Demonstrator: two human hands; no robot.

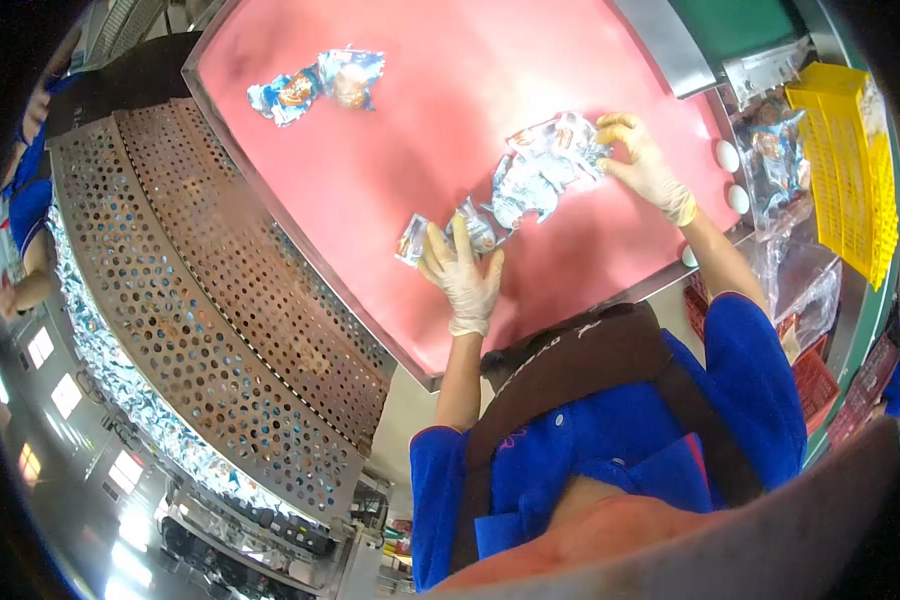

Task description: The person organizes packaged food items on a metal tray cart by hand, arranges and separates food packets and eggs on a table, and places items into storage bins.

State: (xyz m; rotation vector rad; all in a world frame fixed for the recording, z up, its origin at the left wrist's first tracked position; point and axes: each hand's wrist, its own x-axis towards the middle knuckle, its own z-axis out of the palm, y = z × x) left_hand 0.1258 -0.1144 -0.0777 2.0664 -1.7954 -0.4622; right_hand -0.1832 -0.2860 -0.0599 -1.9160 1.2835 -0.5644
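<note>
In the head view, several shiny blue-and-white printed packets point(535, 180) lie in a slanting, overlapping row on a pink tabletop point(370, 150). My left hand point(460, 278), in a pale glove, rests at the row's lower left end. Its fingers are spread over a small packet point(410, 240) and touch the one beside it. At the upper right end, my gloved right hand point(642, 165) has its thumb and fingers curved apart around the edge of the last packets. Two more crumpled packets point(350, 80) lie farther off at the upper left.
A raised metal rim point(310, 250) edges the pink top. Left of it stands a perforated metal drum point(200, 270). White egg-shaped objects point(727, 156) sit along the right edge, near clear plastic bags point(800, 280) and a yellow crate point(845, 170). Another person's arm point(32, 290) shows far left.
</note>
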